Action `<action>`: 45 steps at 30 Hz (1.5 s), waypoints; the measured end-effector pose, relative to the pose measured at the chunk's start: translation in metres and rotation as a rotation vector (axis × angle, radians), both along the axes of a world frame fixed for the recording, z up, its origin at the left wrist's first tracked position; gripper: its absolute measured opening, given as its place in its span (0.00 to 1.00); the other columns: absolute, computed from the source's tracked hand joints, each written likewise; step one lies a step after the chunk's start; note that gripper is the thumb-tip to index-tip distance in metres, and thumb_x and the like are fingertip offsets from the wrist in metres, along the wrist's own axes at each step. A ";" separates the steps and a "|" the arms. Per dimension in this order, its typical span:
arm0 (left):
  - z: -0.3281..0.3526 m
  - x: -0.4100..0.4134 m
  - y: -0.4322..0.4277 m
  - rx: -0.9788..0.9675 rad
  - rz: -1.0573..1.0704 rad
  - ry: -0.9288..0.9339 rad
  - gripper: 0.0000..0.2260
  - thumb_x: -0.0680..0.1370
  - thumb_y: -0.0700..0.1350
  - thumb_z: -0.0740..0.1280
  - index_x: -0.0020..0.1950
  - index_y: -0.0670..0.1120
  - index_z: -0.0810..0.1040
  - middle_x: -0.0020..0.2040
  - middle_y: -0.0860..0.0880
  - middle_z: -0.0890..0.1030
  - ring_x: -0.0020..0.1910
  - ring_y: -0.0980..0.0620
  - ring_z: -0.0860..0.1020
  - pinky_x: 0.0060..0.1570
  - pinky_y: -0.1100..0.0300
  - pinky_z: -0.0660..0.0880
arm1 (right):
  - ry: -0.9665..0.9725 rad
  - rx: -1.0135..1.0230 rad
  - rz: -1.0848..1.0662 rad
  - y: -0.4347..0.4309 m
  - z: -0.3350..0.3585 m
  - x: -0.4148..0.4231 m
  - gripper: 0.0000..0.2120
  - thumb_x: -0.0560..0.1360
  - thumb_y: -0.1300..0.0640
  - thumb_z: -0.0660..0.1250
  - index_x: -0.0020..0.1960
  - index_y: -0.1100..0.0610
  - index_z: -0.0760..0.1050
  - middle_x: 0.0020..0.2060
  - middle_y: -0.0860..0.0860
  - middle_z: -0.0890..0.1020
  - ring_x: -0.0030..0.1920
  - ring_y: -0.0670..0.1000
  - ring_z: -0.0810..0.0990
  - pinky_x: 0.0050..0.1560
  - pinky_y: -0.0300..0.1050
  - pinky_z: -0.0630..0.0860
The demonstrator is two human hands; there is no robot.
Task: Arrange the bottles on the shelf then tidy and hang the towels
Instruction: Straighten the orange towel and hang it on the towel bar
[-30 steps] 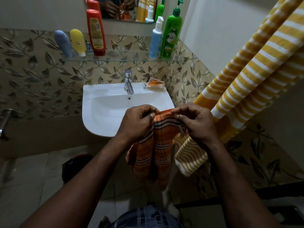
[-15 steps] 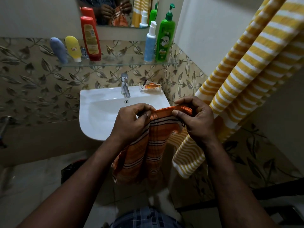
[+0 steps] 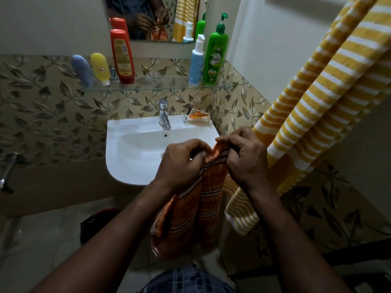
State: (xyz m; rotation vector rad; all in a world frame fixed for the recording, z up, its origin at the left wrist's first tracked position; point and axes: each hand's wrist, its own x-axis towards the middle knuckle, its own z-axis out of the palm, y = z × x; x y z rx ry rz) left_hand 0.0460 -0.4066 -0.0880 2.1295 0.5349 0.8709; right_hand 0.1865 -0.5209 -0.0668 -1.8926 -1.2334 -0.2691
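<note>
An orange striped towel [image 3: 190,210] hangs folded in front of me, below the sink's front edge. My left hand [image 3: 182,163] and my right hand [image 3: 245,157] both pinch its top edge, close together. A yellow and white striped towel [image 3: 317,106] hangs down the right wall. On the glass shelf [image 3: 152,86] stand a blue tube [image 3: 81,69], a yellow tube [image 3: 100,67], a red bottle [image 3: 122,56], a light blue pump bottle [image 3: 196,62] and a green pump bottle [image 3: 215,51].
The white sink [image 3: 135,149] with a chrome tap [image 3: 164,114] is just behind my hands. A clear soap dish [image 3: 197,117] holds an orange packet on its right corner. A mirror [image 3: 152,17] hangs above the shelf. A metal fitting [image 3: 8,170] sticks out at left.
My hands have drawn closer together along the orange towel's top edge, bunching it narrower. The camera view has tilted up slightly.
</note>
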 end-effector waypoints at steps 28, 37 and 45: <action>-0.046 -0.013 -0.007 -0.373 -0.175 -0.078 0.06 0.78 0.41 0.70 0.52 0.48 0.76 0.45 0.53 0.82 0.45 0.53 0.83 0.47 0.55 0.79 | 0.743 -0.015 0.470 -0.010 0.027 0.017 0.11 0.82 0.68 0.66 0.49 0.55 0.82 0.41 0.50 0.83 0.44 0.50 0.82 0.47 0.42 0.81; -0.054 -0.020 -0.012 -0.302 -0.031 -0.161 0.12 0.78 0.32 0.67 0.49 0.49 0.74 0.42 0.49 0.83 0.41 0.48 0.83 0.42 0.44 0.80 | 0.588 0.052 0.465 -0.012 0.054 0.017 0.11 0.81 0.69 0.67 0.50 0.55 0.83 0.45 0.46 0.87 0.49 0.47 0.85 0.51 0.40 0.81; -0.060 -0.013 -0.007 -0.014 0.054 -0.127 0.17 0.73 0.31 0.67 0.58 0.45 0.84 0.52 0.50 0.85 0.50 0.56 0.82 0.50 0.68 0.78 | 0.574 0.069 0.494 -0.012 0.065 0.012 0.10 0.81 0.70 0.66 0.51 0.57 0.83 0.44 0.46 0.86 0.48 0.46 0.85 0.50 0.38 0.81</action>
